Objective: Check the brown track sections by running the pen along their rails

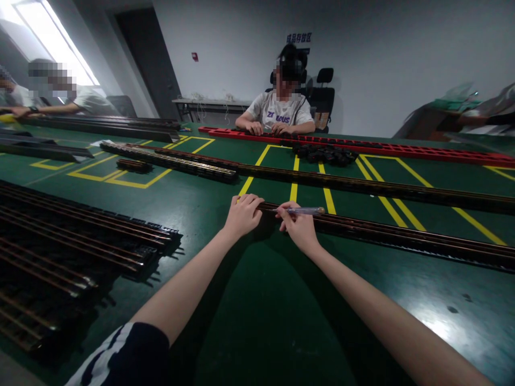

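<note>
My left hand [243,215] is closed over the left end of a long dark rail [374,230] with copper-coloured strips, which lies across the green table. Between the fingers of my right hand [296,224] is a screwdriver [306,210] with a clear handle. The handle points right, and its thin shaft points left toward the rail near my left hand. The tip is too small to make out.
Another long rail bundle [362,183] lies beyond my hands. Many dark rails [72,236] are stacked at the left. Black parts [328,154] sit near a red rail [402,150], where a person [281,110] works opposite. Other people are at the far left and right.
</note>
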Tool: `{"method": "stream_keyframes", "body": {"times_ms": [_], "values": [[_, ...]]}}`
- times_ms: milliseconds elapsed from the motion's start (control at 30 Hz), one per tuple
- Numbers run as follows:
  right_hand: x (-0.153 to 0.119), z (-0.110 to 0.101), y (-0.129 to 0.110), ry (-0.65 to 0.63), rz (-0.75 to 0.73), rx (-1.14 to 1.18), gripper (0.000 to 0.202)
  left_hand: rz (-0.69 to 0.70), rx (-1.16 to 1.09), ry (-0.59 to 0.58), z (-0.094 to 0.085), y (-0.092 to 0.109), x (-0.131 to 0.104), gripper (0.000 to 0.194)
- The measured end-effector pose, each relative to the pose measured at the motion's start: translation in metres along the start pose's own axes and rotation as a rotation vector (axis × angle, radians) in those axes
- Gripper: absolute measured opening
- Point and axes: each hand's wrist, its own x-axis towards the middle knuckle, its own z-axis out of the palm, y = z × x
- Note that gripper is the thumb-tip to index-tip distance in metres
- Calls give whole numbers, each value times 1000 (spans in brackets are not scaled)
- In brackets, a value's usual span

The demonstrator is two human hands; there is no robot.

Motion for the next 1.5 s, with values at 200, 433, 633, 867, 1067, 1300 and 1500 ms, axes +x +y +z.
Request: {"method": "stream_keyframes", "body": {"times_ms": [200,433,633,867,1067,1300,1500], "values": [[-2,-5,0,-26,-14,-30,39,29,-38,-16,1,-1,1,37],[-4,-8,1,-29,16,29,30,56,-52,-15,2,-3,0,35],[-4,-8,0,-24,16,19,32,50,-5,-43,1,1,0,38],[-7,-9,-2,-4,0,-26,37,60,20,-45,1,2,-1,41],[-7,-8,-1,9,-2,-37,37,69,26,-36,2,0,-1,41],[-7,-6,1,-34,-6,-143,25,69,27,-34,4,-1,-1,38],[-7,-5,1,-16,0,-95,26,63,29,-40,3,0,-1,35]]}}
